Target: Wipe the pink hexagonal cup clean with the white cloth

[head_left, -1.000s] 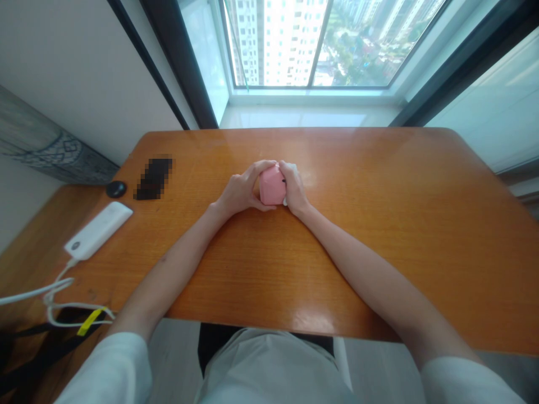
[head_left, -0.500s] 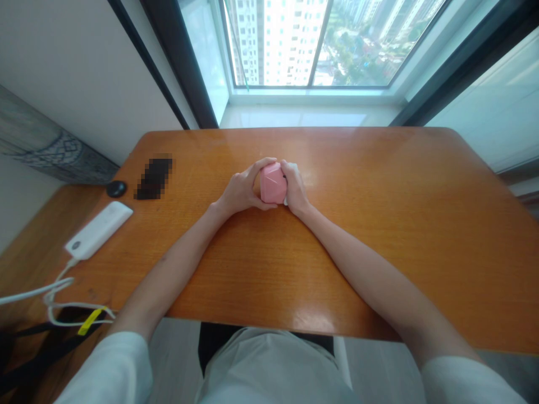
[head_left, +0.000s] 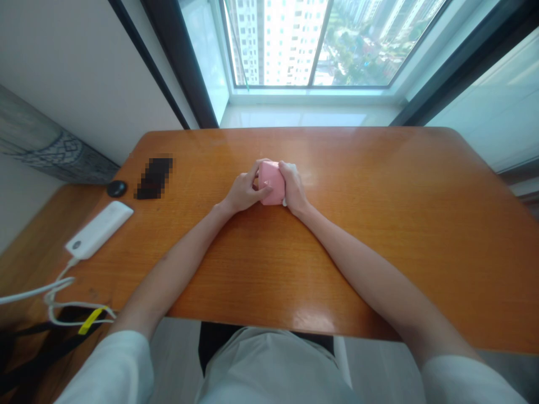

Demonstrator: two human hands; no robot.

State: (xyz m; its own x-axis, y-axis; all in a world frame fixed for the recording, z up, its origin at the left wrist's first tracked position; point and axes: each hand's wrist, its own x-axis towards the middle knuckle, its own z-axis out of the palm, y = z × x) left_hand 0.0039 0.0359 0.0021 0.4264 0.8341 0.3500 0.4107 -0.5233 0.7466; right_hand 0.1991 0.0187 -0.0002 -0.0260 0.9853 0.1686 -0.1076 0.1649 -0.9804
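A small pink faceted block (head_left: 274, 194) is held between both hands above the middle of the wooden table. My left hand (head_left: 243, 191) grips it from the left, with the thumb across its near face and fingers around the far left edge. On the other side, my right hand (head_left: 296, 189) is wrapped around its right end, hiding that part. A bit of white shows below the right hand at the block's lower corner. What exactly the block is, I cannot tell.
Along the left side of the wooden table (head_left: 379, 224) lie a white power strip (head_left: 100, 230) with a white cable (head_left: 59, 286), a round black object (head_left: 117, 188) and a blurred-out dark item (head_left: 154, 178). Past the far edge is a window (head_left: 311, 45).
My left thumb has moved from below the block up onto its near face, and the left fingers have shifted. The block has turned slightly; my right hand stays nearly in place.
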